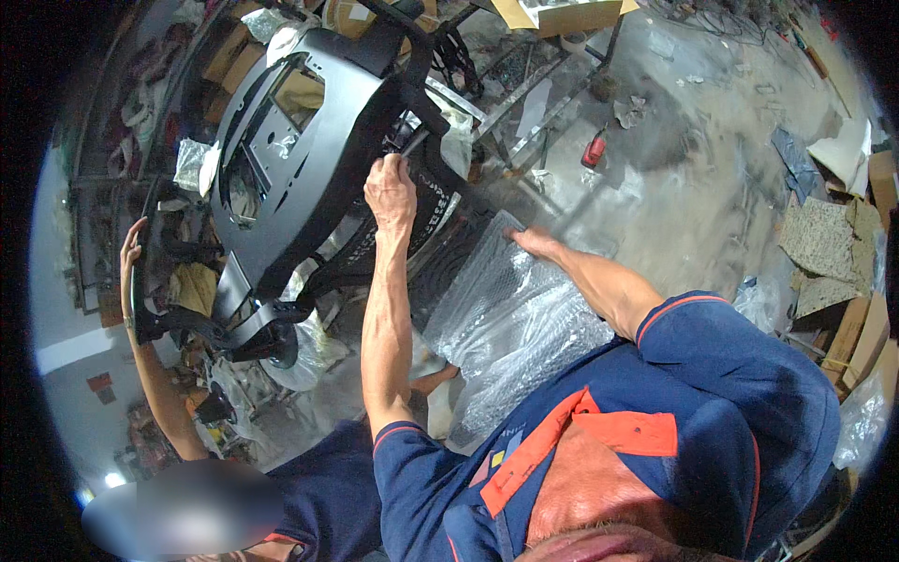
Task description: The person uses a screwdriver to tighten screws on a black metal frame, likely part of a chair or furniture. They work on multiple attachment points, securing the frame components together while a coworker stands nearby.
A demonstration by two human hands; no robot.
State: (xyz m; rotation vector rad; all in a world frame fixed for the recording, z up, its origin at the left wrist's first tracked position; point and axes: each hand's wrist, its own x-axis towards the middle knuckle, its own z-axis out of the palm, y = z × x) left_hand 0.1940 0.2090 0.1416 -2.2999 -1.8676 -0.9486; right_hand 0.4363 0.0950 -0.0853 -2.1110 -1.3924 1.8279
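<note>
A large black vehicle bumper point(323, 159) with cut-outs and mesh panels fills the upper left. My left hand point(391, 192) is closed in a fist at its inner edge. A short grey metal rod point(414, 141) shows just beyond the knuckles; what the fingers grip is hidden. Lower and to the right, my right hand point(536, 243) pinches the upper corner of a sheet of clear bubble wrap point(524, 314). The sheet hangs from there in front of my body, beside the bumper's lower side.
A co-worker at lower left reaches one hand point(131, 248) to the bumper's near end. A metal-framed stand point(538, 112) stands behind the bumper. On the floor lies a red tool point(594, 151). Cardboard point(829, 244) and plastic scraps pile up at right; an open carton point(567, 16) is at the top.
</note>
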